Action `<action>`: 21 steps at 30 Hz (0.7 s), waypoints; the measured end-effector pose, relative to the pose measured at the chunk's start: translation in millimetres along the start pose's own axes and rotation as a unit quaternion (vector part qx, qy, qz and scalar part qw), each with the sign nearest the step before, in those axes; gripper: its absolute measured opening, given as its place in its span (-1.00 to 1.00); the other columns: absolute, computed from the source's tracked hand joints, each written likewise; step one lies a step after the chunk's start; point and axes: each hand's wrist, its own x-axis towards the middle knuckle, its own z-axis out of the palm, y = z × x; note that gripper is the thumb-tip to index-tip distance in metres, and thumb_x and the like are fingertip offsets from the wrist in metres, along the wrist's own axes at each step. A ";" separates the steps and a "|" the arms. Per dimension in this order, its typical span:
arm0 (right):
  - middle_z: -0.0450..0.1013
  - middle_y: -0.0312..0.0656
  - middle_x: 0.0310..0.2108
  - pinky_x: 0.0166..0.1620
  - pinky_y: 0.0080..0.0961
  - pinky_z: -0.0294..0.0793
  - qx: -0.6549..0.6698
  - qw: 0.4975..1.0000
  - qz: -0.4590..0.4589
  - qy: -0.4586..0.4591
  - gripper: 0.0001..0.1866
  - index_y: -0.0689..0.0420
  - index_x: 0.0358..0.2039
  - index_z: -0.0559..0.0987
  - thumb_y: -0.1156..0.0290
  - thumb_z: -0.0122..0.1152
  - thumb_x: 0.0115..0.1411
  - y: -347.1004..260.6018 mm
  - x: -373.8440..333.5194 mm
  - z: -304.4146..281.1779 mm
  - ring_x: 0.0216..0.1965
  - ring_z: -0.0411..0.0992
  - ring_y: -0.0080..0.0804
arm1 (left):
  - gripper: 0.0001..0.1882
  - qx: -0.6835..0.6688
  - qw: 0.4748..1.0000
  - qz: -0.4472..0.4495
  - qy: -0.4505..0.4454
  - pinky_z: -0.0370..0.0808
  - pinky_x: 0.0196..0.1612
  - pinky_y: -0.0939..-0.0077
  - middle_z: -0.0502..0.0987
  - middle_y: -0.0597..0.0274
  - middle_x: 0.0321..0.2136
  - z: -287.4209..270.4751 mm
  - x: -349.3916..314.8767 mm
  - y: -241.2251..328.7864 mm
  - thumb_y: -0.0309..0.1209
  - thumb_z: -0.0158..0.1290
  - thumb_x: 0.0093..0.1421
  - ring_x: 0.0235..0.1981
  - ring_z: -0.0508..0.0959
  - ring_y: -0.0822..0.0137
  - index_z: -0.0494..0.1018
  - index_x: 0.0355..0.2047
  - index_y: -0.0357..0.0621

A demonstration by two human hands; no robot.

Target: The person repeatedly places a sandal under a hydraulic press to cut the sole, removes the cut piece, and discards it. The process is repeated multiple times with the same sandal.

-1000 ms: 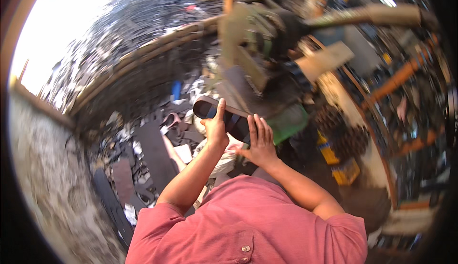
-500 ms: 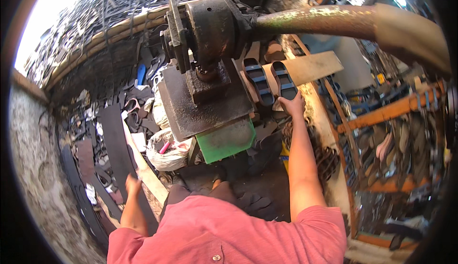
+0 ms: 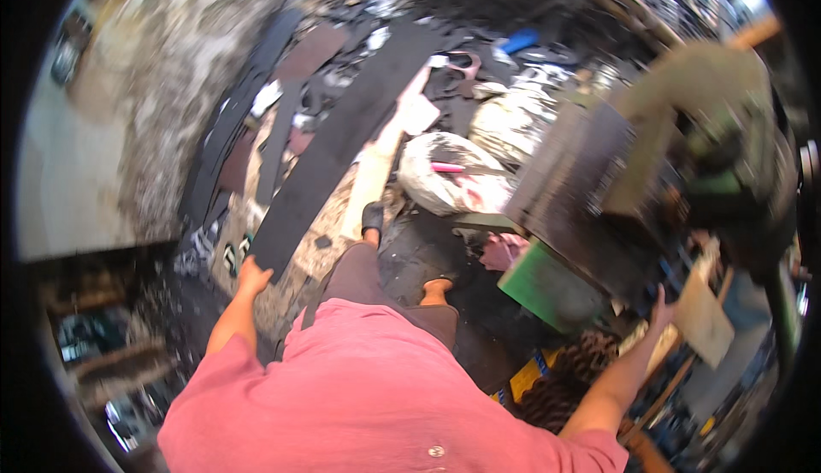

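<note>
A long dark strip of sheet material (image 3: 342, 148) slants across the scrap on the left. My left hand (image 3: 252, 276) is closed at its near end, fingers pinching the corner. On the right, my right hand (image 3: 660, 312) is blurred beside the press and a wooden board (image 3: 703, 319); its fingers look stretched, with nothing visible in them. The heavy metal press (image 3: 590, 182) stands at the right above a green pad (image 3: 552, 285). The sandals seen earlier near my right hand cannot be made out.
A white sack (image 3: 436, 191) with a pink-handled tool (image 3: 447, 168) stands beside the press. Leather and rubber scraps (image 3: 325, 88) are piled along the rough wall (image 3: 197, 71). A bunch of brown curved pieces (image 3: 556, 387) hangs by my right forearm. My feet rest on the dark floor.
My view has swung left, so the press now appears farther right. My left hand has come to the strip's near end. The right hand has left the sandals it was touching.
</note>
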 end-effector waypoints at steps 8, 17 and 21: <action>0.58 0.19 0.02 0.01 0.05 0.54 -0.402 0.889 0.215 -0.042 -0.15 0.23 0.13 0.61 -0.38 0.12 0.26 -27.6 -167.3 -58.7 -0.03 0.56 0.24 | -0.10 -0.034 0.991 0.052 -0.119 0.34 0.36 0.06 0.40 -0.22 0.25 87.9 161.4 124.9 -0.06 0.39 0.10 0.30 0.38 -0.16 0.30 0.32 -0.28; 0.52 0.26 0.08 0.29 0.01 0.36 -0.246 0.801 0.210 -0.503 -0.15 0.40 0.10 0.55 -0.23 0.35 0.22 -271.9 -555.1 72.8 0.17 0.44 0.25 | 0.18 -0.136 0.975 0.143 -0.102 0.20 0.49 0.09 0.07 -0.20 0.48 277.0 522.7 369.2 -0.07 0.41 0.11 0.51 0.04 -0.19 -0.08 0.53 -0.16; 0.44 0.22 0.16 0.28 -0.11 0.35 -0.209 0.769 0.286 -0.532 -0.26 0.37 0.14 0.52 -0.01 0.46 0.21 -426.4 -540.5 238.3 0.25 0.33 0.15 | 0.26 -0.028 0.983 0.148 -0.101 0.17 0.51 0.13 -0.11 -0.16 0.54 257.4 588.2 482.3 -0.12 0.42 0.10 0.55 -0.12 -0.23 -0.25 0.57 0.15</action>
